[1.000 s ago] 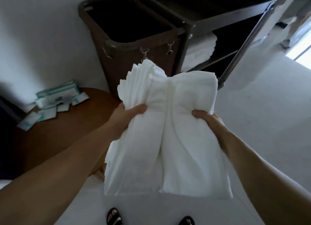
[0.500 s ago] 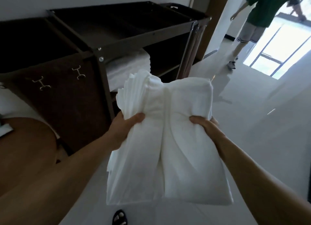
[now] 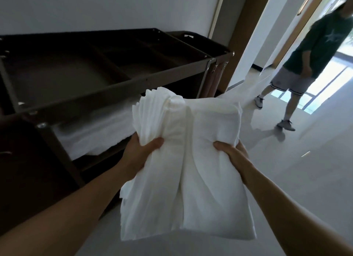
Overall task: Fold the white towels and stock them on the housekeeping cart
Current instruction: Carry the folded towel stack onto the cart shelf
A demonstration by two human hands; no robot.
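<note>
I am holding a stack of folded white towels (image 3: 191, 169) up in front of me, my left hand (image 3: 141, 150) clamping its left edge and my right hand (image 3: 231, 152) its right, each grip curling tight with the thumb pressing into the top. The stack is hanging in the air just beside the housekeeping cart (image 3: 95, 89), whose shelf is carrying more shelved towels (image 3: 91, 135). Another person (image 3: 305, 55) is standing near the doorway.

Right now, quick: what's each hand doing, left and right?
Left hand: closed, gripping the left side of the stack of folded white cloth towels.
Right hand: closed, gripping the same stack's right side.
</note>
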